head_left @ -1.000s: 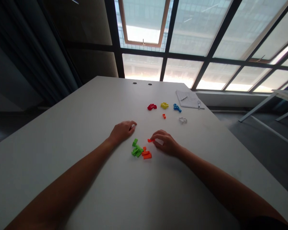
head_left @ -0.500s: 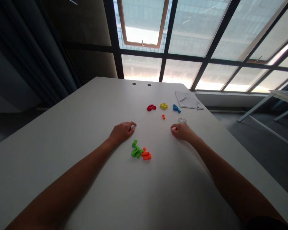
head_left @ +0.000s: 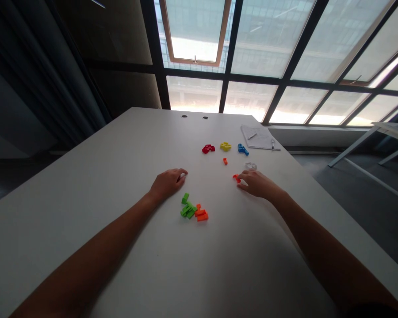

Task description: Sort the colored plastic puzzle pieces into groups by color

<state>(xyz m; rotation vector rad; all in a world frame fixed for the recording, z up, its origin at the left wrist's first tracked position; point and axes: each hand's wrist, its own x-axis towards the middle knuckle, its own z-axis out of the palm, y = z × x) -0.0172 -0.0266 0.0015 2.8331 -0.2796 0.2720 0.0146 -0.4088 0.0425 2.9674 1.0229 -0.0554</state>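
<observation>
Our right hand (head_left: 259,184) pinches one orange block (head_left: 236,178), our left hand (head_left: 167,184) curls empty, and green blocks (head_left: 187,209) and orange blocks (head_left: 201,214) lie heaped nearby.

No readable text, labels or numbers; marks on the notepad (head_left: 257,138) too small to make out.

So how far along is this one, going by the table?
Red, yellow and blue clusters at the far side of the table look done. In hand: the right hand is at a small orange piece, beside a clear cluster. Left: loose green pieces and orange pieces near the left hand.
</observation>
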